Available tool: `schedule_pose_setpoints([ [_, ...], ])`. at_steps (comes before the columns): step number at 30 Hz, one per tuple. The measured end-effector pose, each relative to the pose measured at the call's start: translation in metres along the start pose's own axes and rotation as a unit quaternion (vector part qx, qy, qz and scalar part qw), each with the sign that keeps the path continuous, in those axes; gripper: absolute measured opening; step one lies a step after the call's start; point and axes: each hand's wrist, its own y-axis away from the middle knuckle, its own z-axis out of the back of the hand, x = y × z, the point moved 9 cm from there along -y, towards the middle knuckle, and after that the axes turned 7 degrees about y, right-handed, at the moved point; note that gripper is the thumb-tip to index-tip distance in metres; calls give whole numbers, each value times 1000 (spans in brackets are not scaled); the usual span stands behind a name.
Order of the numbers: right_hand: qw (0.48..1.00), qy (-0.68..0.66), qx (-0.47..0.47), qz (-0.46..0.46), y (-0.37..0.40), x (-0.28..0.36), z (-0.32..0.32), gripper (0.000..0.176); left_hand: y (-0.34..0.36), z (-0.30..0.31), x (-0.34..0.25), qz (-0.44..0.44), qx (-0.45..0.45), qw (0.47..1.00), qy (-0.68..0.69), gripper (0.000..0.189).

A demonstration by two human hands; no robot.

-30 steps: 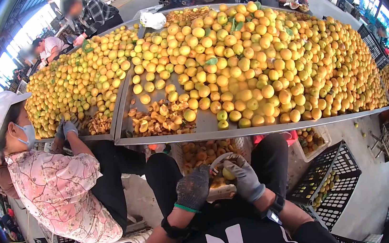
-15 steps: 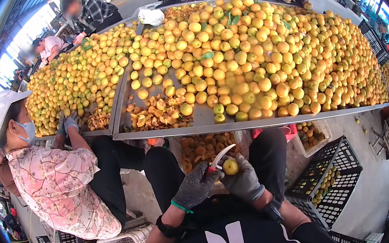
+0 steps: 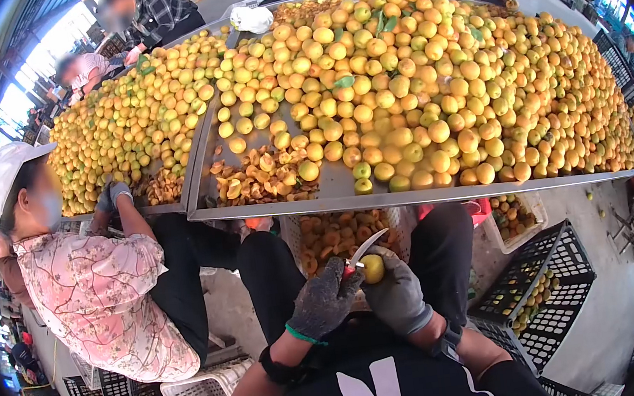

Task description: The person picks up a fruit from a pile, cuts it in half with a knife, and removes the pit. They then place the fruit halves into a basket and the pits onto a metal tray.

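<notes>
Gripped in my left hand [image 3: 320, 305], gloved in dark grey with a green cuff edge, is a curved knife [image 3: 368, 247] with a red handle. Its pale blade slants up and right, overlapping the top of a yellow-green apricot [image 3: 373, 269]. My right hand [image 3: 396, 292], in a grey glove, closes its fingers round this fruit. Both hands meet between my knees, just in front of a white crate [image 3: 290, 236] of cut orange-brown fruit pieces [image 3: 336, 231].
A metal-rimmed table [image 3: 411, 197] bears a large heap of apricots [image 3: 430, 91] and a pile of cut scraps [image 3: 264, 177]. A person in a pink floral shirt [image 3: 102, 301] sits close on my left; others sit beyond the table. Black crates [image 3: 533, 275] stand to my right.
The view has shifted slightly. The knife and apricot remain in my hands at nearly the same place, the apricot now showing a greener side. The neighbour's head has turned a little.
</notes>
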Motion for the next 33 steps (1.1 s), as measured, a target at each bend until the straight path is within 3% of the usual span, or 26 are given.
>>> schedule_pose_setpoints([
  [1, 966, -244, -4, -83, 0, -16, -3, 27, 0, 0, 0, 0, 0, 1000, -1, 32],
  [4, 933, -332, -37, -133, 0, -24, -3, 21, -2, 3, -5, 0, -13, 1000, 12, 35],
  [14, 941, -314, -2, -126, 10, 5, -16, 13, 5, -12, 0, 58, 80, 995, -34, 37],
  [16, 982, -179, -6, -61, 12, 14, -9, 13, 6, -15, 0, 65, 101, 992, -35, 38],
  [19, 996, -73, -46, -31, 13, 12, -1, 13, 5, -20, 5, 81, 129, 988, -10, 40],
  [23, 992, -123, -30, 15, 9, 25, -14, 15, 9, -28, 13, 83, 141, 984, 67, 46],
  [25, 997, -66, 5, 33, 7, 26, -13, 20, 10, -29, 17, 95, 132, 982, 97, 49],
  [26, 997, -65, 4, 33, 6, 22, -6, 20, 10, -36, 22, 112, 144, 966, 181, 51],
  [27, 996, 64, 36, 49, 5, 19, -3, 26, 8, -42, 27, 129, 154, 943, 264, 54],
  [28, 977, 192, 69, 64, 3, 23, -8, 32, 7, -42, 37, 129, 152, 944, 265, 54],
  [29, 964, 242, 96, 47, 5, 28, -11, 44, 9, -46, 43, 120, 190, 929, 294, 54],
  [30, 964, 243, 97, 45, 2, 29, -12, 44, 9, -48, 41, 111, 228, 911, 324, 54],
  [31, 936, 320, 98, 105, 0, 38, -16, 45, 7, -44, 41, 110, 228, 911, 325, 54],
  [32, 899, 393, 99, 165, 1, 44, -22, 47, 6, -40, 45, 118, 230, 939, 226, 52],
  [33, 922, 356, 90, 124, -2, 30, -19, 48, 3, -34, 46, 125, 228, 957, 125, 50],
])
